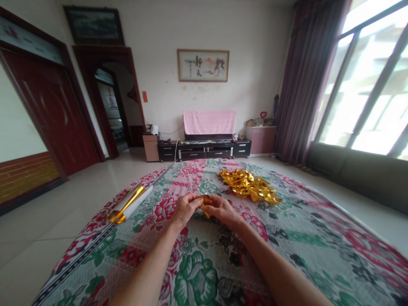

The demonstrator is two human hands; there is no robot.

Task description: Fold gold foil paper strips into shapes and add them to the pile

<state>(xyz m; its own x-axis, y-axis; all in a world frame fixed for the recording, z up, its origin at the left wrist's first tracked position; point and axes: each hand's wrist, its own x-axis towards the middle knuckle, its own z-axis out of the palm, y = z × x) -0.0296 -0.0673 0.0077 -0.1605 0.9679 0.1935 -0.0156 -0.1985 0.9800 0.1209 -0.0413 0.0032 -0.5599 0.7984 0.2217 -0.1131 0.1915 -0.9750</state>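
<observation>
Between my two hands is a small piece of gold foil paper (206, 199), bent into a curved shape above the cloth. My left hand (186, 209) pinches its left edge between thumb and fingers. On the other side, my right hand (225, 210) grips the right part, its thumb toward me. The fingers cover much of the piece. Beyond my right hand lies a heap of folded gold foil pieces (248, 186). Off to the left rests a loosely rolled stack of gold foil sheets (130, 205), with white undersides showing.
A flowered cloth (199, 276) in red, green and grey covers the broad surface under my hands. Past its far edge stand a low black TV cabinet (205, 152) and a pink cloth (209, 122) draped over a screen. A window and purple curtain (306, 80) are at right.
</observation>
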